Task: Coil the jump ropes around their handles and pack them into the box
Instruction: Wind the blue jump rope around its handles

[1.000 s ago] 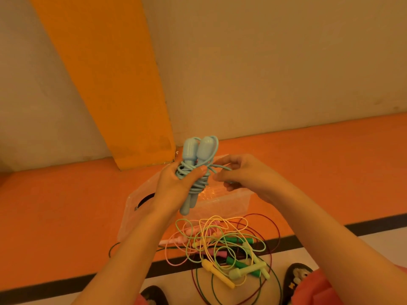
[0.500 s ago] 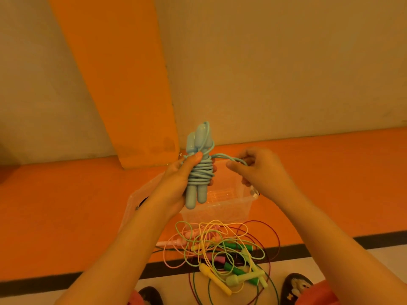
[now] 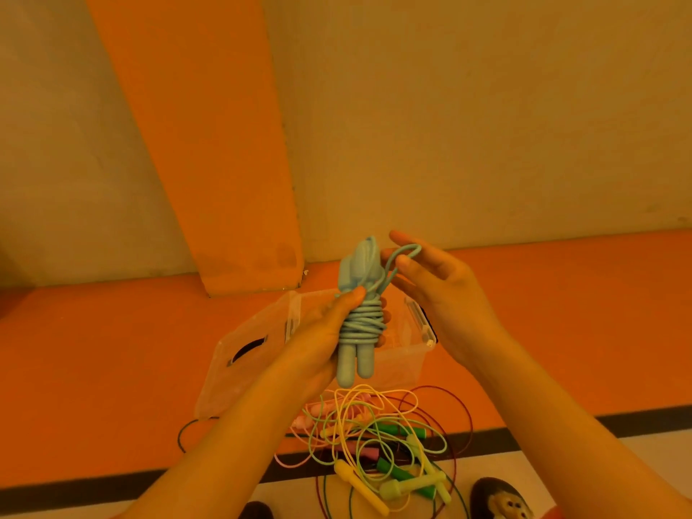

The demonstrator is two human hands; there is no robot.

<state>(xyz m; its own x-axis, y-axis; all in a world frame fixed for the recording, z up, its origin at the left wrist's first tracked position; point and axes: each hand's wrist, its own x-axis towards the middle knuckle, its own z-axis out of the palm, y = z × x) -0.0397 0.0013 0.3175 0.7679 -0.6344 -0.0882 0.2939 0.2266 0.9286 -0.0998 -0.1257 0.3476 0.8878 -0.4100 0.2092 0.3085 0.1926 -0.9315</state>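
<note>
A light blue jump rope [image 3: 360,324] has its cord coiled around its two handles held side by side and upright. My left hand [image 3: 322,339] grips the bundle at the coils, thumb across the front. My right hand [image 3: 445,297] holds the last loop of the blue cord up beside the handle tops, between thumb and fingers. Behind and below the bundle stands a clear plastic box [image 3: 415,342], open, with its clear lid [image 3: 247,354] lying to the left. On the floor in front lies a tangle of loose ropes [image 3: 378,443] in yellow, green, pink and dark red.
An orange pillar [image 3: 209,144] and a beige wall rise behind the box. The floor is orange with a black stripe [image 3: 561,425] and a pale area nearer me. My slippers [image 3: 498,500] show at the bottom edge.
The bundle has been raised and more cord wound on. My right hand moved from the side of the coils up to the handle tops, carrying the last loop.
</note>
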